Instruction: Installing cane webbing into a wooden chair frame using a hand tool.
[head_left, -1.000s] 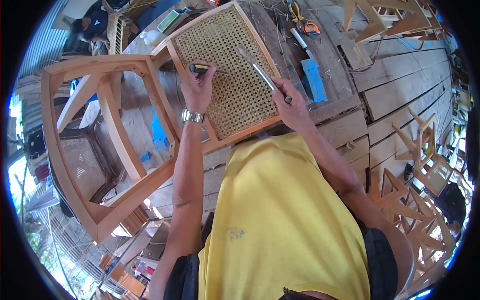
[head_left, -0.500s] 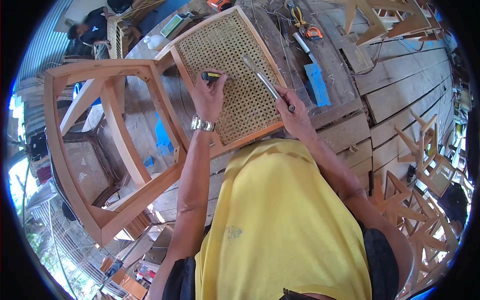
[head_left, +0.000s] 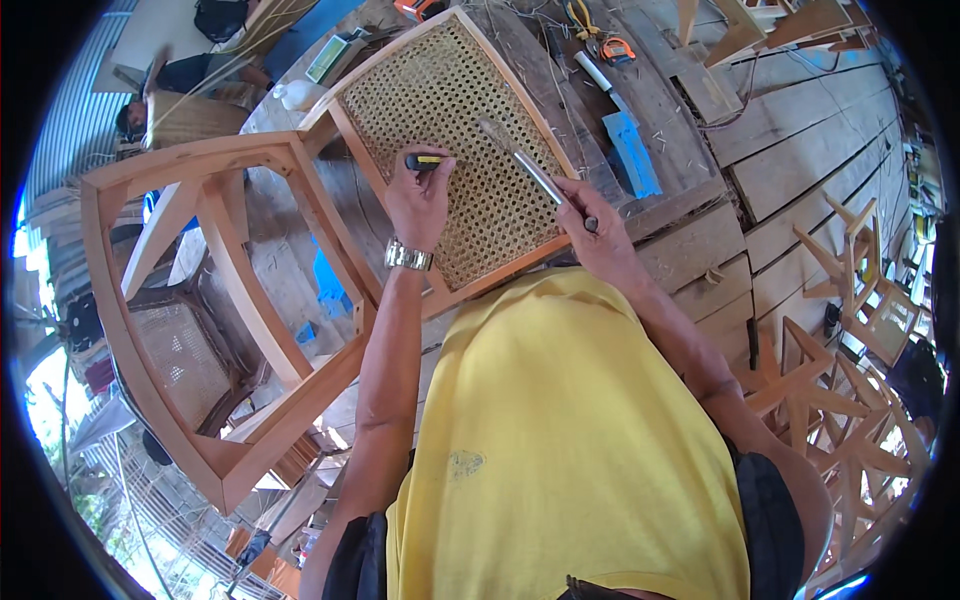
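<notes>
A woven cane panel (head_left: 425,115) in a light wood chair frame lies before me on the bench. Over its left part is my left hand (head_left: 418,205), with a metal-band watch on the wrist. Its fingers are closed around a short tool with a black-and-yellow handle (head_left: 425,161); the working end is hidden. My right hand (head_left: 597,235), at the panel's right edge, grips a slim silver-handled tool (head_left: 540,178) with a dark butt end. That tool points up and left across the cane, and its far end is too blurred to name.
The chair's open wooden frame (head_left: 240,160) extends left from the panel. On the bench to the right lie a blue-wrapped piece (head_left: 630,155), an orange tape measure (head_left: 616,50) and pliers (head_left: 580,18). Wooden chair parts (head_left: 810,400) stand at the right. A person (head_left: 190,85) works at the far left.
My view has shifted slightly. Both hands keep their grips over the panel, and the silver-handled tool's far end has dropped a little. The person at the far left has bent lower.
</notes>
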